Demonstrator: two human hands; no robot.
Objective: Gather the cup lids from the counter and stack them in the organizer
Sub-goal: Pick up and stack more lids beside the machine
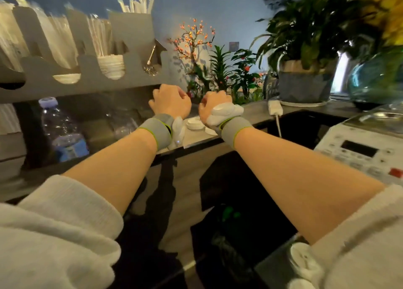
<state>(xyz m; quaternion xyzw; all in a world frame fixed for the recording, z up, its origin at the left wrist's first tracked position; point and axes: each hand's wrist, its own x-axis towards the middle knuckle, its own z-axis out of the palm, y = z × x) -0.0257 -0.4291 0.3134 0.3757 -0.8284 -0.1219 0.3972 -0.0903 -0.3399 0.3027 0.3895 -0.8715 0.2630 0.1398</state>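
Your left hand (169, 100) and right hand (214, 105) are both raised over the desk (305, 109), fingers curled into loose fists, and I see nothing held in either one. A white cup lid (194, 123) lies on the desk just below and between your wrists. The grey organizer (91, 70) stands up to the left, with white lids already in its slots. You seem to be at the gathering step; next, lower one hand and pinch the lid by its rim.
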